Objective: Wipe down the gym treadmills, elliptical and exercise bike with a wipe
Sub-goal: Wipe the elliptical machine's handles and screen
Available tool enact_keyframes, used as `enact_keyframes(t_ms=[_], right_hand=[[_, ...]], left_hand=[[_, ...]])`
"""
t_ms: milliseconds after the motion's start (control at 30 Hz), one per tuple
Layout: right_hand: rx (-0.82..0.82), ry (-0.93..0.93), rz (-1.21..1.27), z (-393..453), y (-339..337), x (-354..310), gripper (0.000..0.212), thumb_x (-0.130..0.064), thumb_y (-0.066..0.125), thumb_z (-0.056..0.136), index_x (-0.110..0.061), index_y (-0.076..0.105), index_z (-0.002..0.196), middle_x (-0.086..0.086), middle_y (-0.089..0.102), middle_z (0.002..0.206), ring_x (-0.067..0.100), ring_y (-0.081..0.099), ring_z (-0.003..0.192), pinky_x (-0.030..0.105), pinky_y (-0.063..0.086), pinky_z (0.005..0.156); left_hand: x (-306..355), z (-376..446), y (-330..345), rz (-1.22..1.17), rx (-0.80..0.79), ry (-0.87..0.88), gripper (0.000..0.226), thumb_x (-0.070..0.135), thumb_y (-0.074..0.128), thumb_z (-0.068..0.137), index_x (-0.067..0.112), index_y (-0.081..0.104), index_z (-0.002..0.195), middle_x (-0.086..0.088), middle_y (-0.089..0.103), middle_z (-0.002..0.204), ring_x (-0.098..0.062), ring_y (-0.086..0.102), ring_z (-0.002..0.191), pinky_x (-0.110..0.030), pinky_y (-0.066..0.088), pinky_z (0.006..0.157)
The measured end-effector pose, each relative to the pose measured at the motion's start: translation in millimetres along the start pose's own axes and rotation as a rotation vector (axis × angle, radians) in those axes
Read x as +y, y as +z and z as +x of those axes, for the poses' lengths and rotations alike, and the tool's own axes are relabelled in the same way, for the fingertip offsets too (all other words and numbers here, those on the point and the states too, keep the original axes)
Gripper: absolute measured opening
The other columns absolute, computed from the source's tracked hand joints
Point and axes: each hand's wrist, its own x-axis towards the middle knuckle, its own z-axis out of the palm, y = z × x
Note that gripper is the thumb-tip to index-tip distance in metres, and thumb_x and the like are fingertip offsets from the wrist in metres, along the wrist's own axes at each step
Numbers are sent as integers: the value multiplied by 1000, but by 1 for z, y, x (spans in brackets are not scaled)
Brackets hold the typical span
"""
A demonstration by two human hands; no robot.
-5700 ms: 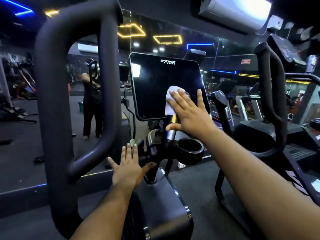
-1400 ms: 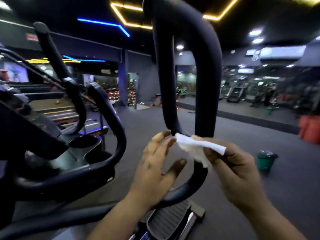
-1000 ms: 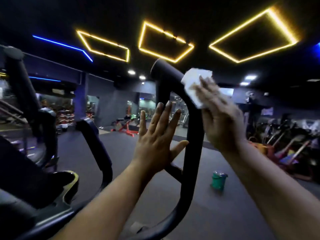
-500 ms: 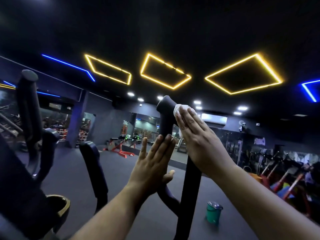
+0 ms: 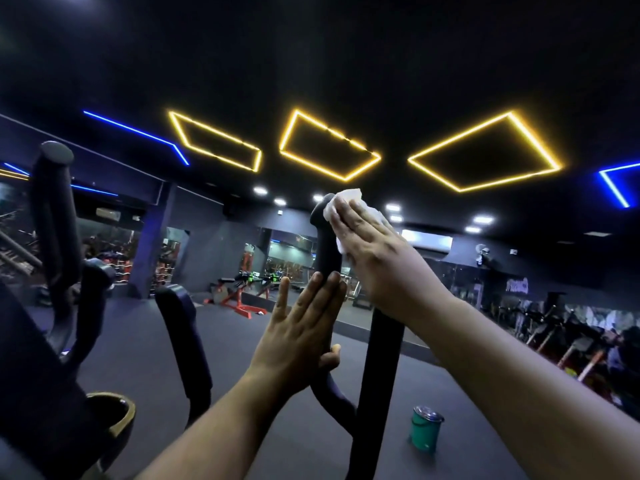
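Under neon ceiling lights, flat right hand (image 5: 372, 251) presses wipe (image 5: 349, 199) against handle (image 5: 325, 237) top

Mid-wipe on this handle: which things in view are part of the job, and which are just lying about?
In the job:
white wipe, pressed flat by the right hand
black elliptical handle
left hand, steadying the handle

Just lying about:
green bucket on the floor
red bench

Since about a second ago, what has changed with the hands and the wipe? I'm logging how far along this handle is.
The right hand slid the wipe from the handle's bend up onto its top end, and keeps pressing it there with flat fingers. The left hand, open in the air before, now rests against the handle lower down. The green bucket stays on the floor.
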Motion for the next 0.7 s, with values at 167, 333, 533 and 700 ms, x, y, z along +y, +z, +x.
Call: enact_keyframes(t_ms=[167, 333, 533, 700], right_hand=[[42, 18, -149, -70, 7, -8, 60, -26, 32, 105, -11, 16, 161, 6, 2, 171, 27, 2, 157, 57, 22, 123], [-7, -15, -184, -33, 1, -5, 64, -35, 30, 106, -18, 5, 163, 0, -9, 170, 23, -7, 157, 55, 13, 125], [86, -30, -32, -44, 0, 1, 56, -12, 38, 103, -11, 29, 158, 7, 17, 168, 24, 9, 157, 50, 19, 125], [101, -173, -248, -136, 37, -11, 54, -12, 41, 103, -8, 32, 157, 9, 25, 166, 29, 16, 155, 60, 20, 122]], left_hand=[[0, -2, -2, 8, -17, 3, 115, 56, 70, 79, 10, 7, 163, -11, 1, 172, -30, 4, 158, -66, 17, 116], [0, -1, -2, 12, -41, -5, 122, 56, 72, 76, 12, -1, 163, -10, -3, 172, -28, 0, 158, -67, 16, 117], [2, -2, -7, 36, -58, -32, 122, 58, 73, 76, 12, 1, 164, -8, -2, 172, -26, 2, 158, -70, 15, 118], [5, -1, -12, 92, -102, -46, 124, 61, 72, 77, 11, -1, 163, -7, -7, 172, -26, -3, 158, -72, 14, 118]])
